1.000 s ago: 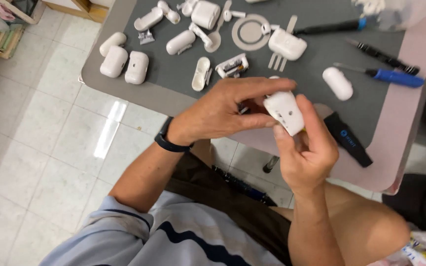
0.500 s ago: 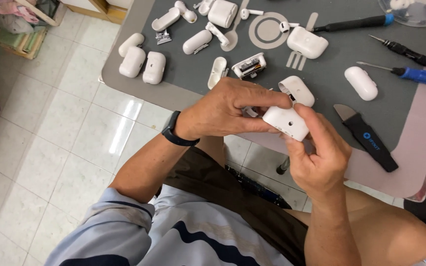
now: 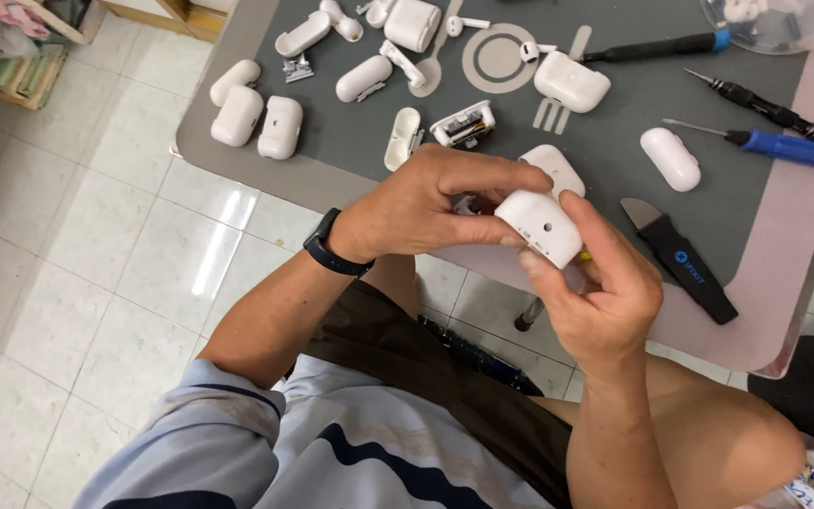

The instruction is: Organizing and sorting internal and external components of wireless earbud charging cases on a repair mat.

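Gripping a small white rounded plastic earbud case [image 3: 541, 227] with both hands, held just off the near edge of the grey work mat [image 3: 350, 155], above the lap. Right hand [image 3: 605, 287] is closed on it from below: thumb up along the right side, fingers wrapped under, wrist bent up from the forearm at bottom right. Left hand [image 3: 431, 203] comes in from the left, fingers curled over the top and pinched shut on the case's left end, forearm angled down-left, a black wristband [image 3: 333, 247] on the wrist. Case faces the camera with a small dark dot on its front. Its underside and back are covered by the fingers; can't tell whether the lid is open. Another white case half [image 3: 554, 170] sits on the mat right behind the held one, partly hidden. Black pry tool [image 3: 680, 256] lies just right of the hands, blue-handled screwdriver [image 3: 773, 145] further back.
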